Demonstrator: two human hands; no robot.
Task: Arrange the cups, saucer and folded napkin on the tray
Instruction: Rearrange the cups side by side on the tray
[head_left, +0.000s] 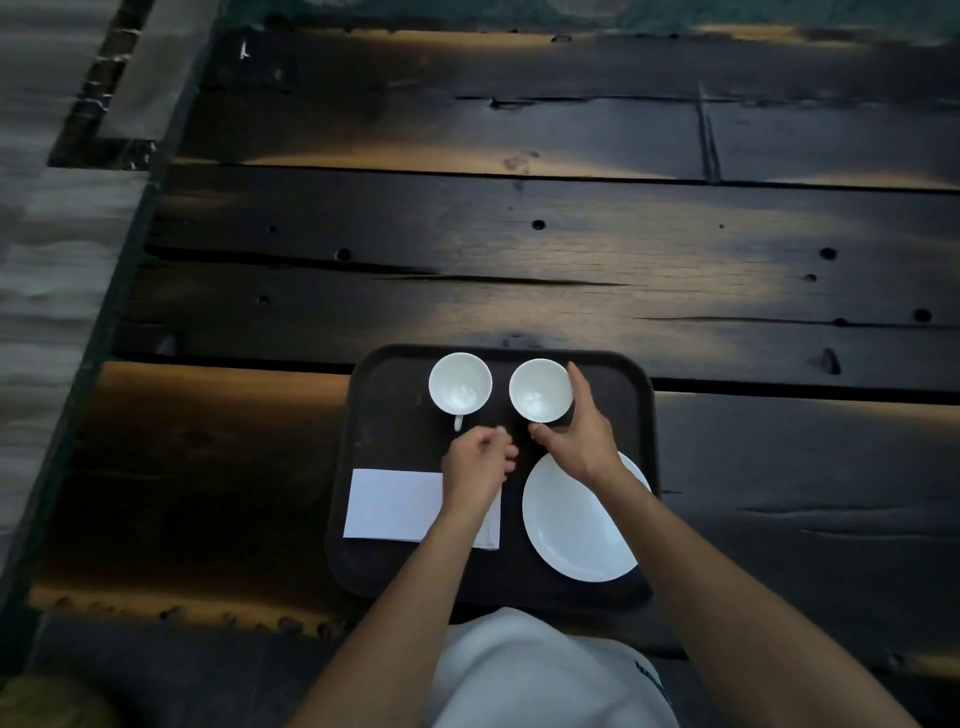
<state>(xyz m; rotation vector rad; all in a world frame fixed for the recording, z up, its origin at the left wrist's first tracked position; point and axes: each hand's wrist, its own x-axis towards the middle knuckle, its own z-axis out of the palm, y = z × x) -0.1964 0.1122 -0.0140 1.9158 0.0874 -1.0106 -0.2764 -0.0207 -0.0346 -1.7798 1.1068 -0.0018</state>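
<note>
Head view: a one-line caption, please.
Right hand grips the right cup on the tray; left hand hovers between the left cup and napkin.

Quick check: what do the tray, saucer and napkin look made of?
Tray: probably matte dark plastic, with moulded rounded corners and raised rim. Saucer: likely glazed white ceramic, smooth with a soft sheen. Napkin: matte white paper or cloth, unclear which; crisp folded edges.

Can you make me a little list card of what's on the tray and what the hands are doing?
tray: dark, on wooden table
left cup: far side, empty, handle toward person
right cup: beside it, empty
saucer: near right, empty
napkin: near left, folded
right hand: grips right cup
left hand: fingers curled, holds nothing
</note>
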